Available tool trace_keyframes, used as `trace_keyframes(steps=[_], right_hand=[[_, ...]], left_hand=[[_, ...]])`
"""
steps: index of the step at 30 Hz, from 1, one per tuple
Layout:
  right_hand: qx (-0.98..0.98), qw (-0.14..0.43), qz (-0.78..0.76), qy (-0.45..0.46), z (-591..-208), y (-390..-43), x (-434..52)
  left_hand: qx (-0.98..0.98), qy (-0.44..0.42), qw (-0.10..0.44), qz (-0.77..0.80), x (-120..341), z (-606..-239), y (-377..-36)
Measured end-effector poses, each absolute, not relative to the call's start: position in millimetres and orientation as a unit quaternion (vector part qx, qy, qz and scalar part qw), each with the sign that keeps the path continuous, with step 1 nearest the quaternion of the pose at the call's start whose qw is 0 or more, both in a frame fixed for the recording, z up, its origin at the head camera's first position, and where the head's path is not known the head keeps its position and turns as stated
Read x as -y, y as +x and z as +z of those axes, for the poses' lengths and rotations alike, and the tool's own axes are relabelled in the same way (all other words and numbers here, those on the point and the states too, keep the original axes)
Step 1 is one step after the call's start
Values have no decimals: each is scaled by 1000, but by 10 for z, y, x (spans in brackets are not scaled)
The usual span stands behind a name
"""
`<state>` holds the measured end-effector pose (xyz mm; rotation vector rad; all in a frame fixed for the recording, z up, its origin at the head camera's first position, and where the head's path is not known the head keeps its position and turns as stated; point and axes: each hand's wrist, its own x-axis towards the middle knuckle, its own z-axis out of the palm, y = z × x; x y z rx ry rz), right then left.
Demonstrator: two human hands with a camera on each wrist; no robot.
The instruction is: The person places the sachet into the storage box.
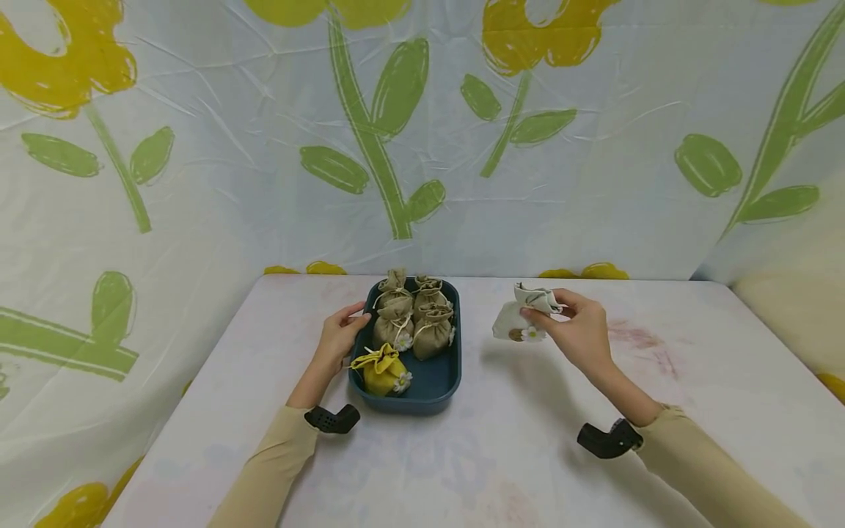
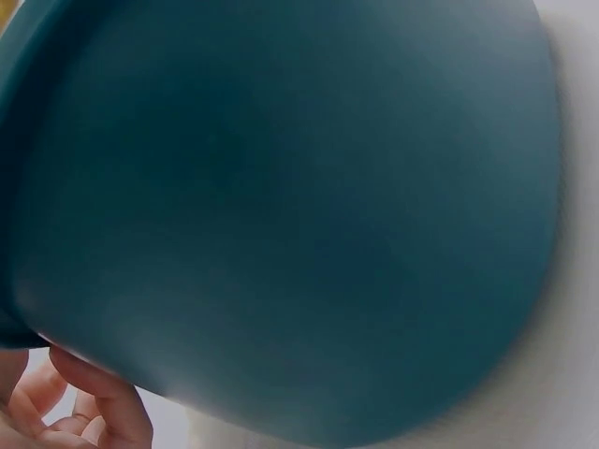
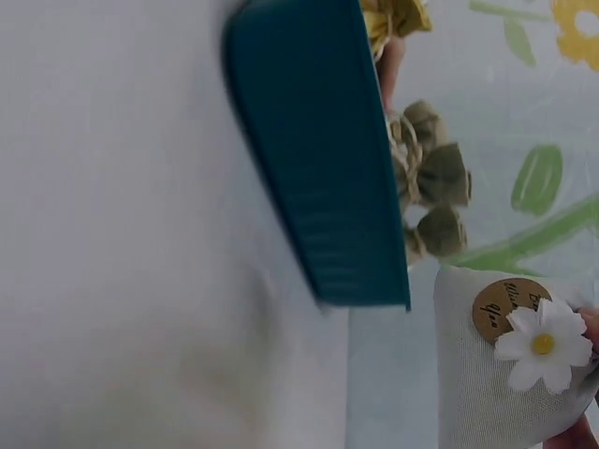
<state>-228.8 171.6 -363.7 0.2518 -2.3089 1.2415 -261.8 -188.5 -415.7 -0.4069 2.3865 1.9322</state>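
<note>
A dark blue tray (image 1: 422,405) stands on the table left of centre. My left hand (image 1: 338,337) grips its left rim, thumb on the edge and curled fingers (image 2: 108,398) against the outer wall in the left wrist view. Several brown drawstring pouches (image 1: 432,339) fill the tray's far part, and a yellow drawstring pouch (image 1: 381,374) with a white flower sits in the near left corner. To the right of the tray, my right hand (image 1: 584,334) pinches a white cloth pouch (image 1: 507,319) by its gathered top, above the table. A daisy (image 3: 543,344) and round brown tag (image 3: 505,307) decorate it.
A pale table (image 1: 515,455) with faint coloured patches lies under everything. Behind it hangs a cloth backdrop (image 1: 264,183) printed with yellow flowers and green leaves. Each wrist wears a black camera mount, the left one (image 1: 332,419) close to the tray's near left corner.
</note>
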Motion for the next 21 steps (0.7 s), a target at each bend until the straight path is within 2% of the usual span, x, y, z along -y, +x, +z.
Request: trace_keyframes(steps=[21], right_hand=[[809, 147, 526, 217, -3574, -2155, -976]], left_hand=[[-757, -118, 13, 642, 1892, -4171, -2616]])
